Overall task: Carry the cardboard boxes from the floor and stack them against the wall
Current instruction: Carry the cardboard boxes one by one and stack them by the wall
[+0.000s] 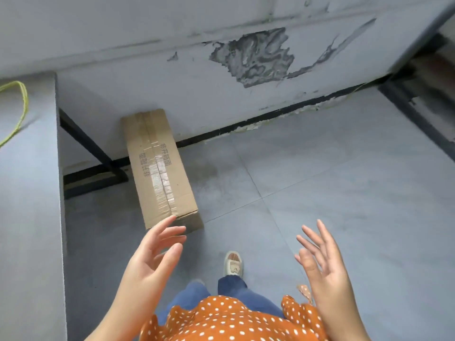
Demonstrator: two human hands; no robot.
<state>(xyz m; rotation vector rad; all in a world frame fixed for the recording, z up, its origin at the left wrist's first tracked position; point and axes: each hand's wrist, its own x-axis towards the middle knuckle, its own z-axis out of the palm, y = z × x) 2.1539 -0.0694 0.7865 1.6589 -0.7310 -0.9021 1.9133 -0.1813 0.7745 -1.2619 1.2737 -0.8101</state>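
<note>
Head view. One long, narrow cardboard box [158, 166] lies flat on the grey tiled floor [332, 193], its far short end at or very near the wall [172, 77], its length running out toward the person. To its left stands a grey table [27, 193] on a black frame; a yellow-green cord [21, 107] lies on the tabletop. The wall paint is peeled in a large patch to the right of the box.

Left hand [150, 252]: fingers spread and relaxed, holding nothing; the fingertips overlap the near end of the box in this view, but contact cannot be confirmed. Right hand [322, 259]: fingers spread, palm turned inward, holding nothing, well clear of the box to its right.

Handling assessment: the board looks stiff and unbuckled, with a clear tape seam along the top face; that tape is likely slick, the bare board less so. Weight cannot be judged. Given the length, a two-handed hold on the long sides, or under both short ends, should keep it level. No other boxes are visible.
</note>
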